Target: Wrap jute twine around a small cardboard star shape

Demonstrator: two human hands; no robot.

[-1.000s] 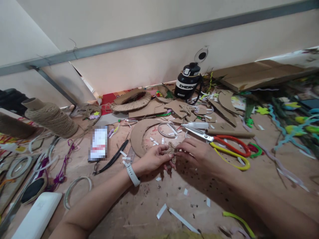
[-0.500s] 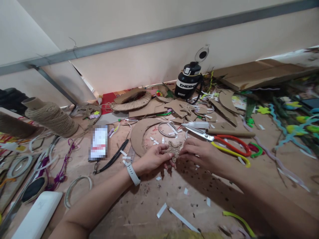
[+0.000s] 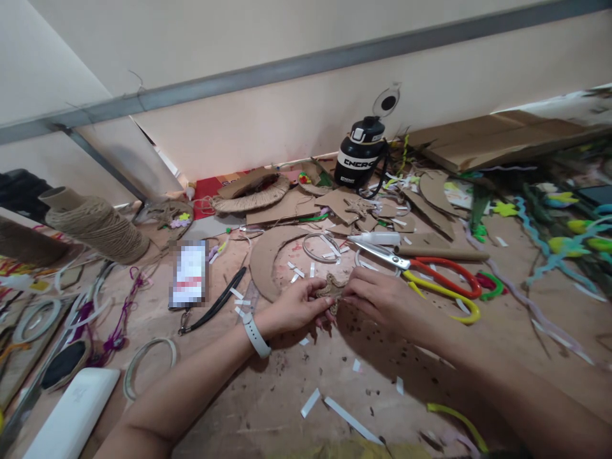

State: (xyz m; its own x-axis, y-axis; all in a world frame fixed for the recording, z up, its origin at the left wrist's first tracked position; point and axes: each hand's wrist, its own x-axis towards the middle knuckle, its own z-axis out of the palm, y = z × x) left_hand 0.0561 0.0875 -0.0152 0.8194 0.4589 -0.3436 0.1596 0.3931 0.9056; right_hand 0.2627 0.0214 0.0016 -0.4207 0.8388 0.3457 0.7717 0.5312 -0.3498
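Note:
A small twine-covered star shape [image 3: 333,288] is pinched between the thumb and fingers of my left hand [image 3: 306,305], which wears a pale wristband. My right hand [image 3: 370,293] is closed at the star's right edge, its fingertips pressed together; whether they hold a strand of twine is hidden. Just behind my right hand lie scissors [image 3: 430,271] with one red and one yellow handle, blades pointing left. A curved cardboard ring piece [image 3: 262,258] rests beyond my left hand, with a thin coiled loop [image 3: 321,247] beside it.
A cone of twine [image 3: 98,226] stands at the left, near a blurred card [image 3: 189,274] on a black strap. A black bottle [image 3: 359,156] with its lid up stands at the back among cardboard scraps. White paper strips [image 3: 351,419] and a white power bank [image 3: 71,414] lie nearer.
My right hand has shifted slightly left and closer over the star, covering more of it. The star looks a little more tilted. My left hand keeps its hold.

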